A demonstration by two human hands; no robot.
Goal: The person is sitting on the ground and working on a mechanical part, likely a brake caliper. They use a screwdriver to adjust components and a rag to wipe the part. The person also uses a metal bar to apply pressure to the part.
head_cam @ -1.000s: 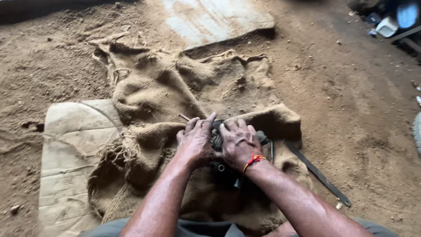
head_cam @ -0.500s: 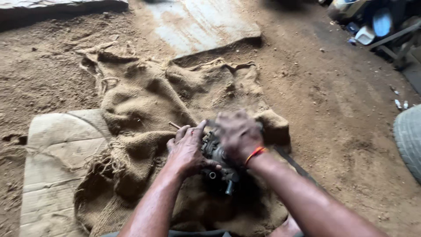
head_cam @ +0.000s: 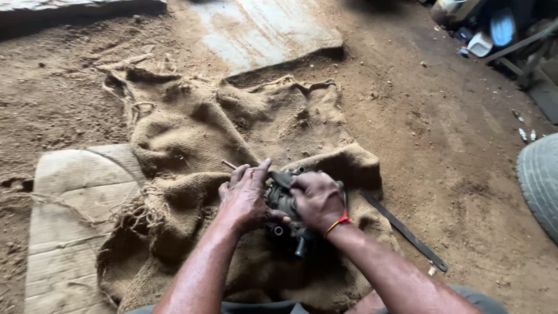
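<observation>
A dark, greasy metal engine part [head_cam: 285, 203] with short pipe stubs rests on a rumpled burlap sack [head_cam: 197, 134] spread on the dirt floor. My left hand [head_cam: 247, 197] grips its left side, fingers curled over the top, and a thin rod or tool [head_cam: 228, 165] sticks out past those fingers. My right hand [head_cam: 317, 200], with a red thread band at the wrist, clasps the part's right side. Most of the part is hidden under both hands.
A pale wooden board [head_cam: 64, 221] lies under the sack's left edge. A long flat metal strip [head_cam: 407, 232] lies to the right on the dirt. A metal sheet [head_cam: 261, 32] is at the back, a tyre [head_cam: 540, 180] at the far right, clutter [head_cam: 488, 35] top right.
My right hand was a blur half a second ago and has settled on the part. The view has shifted slightly; both hands stay on the metal part.
</observation>
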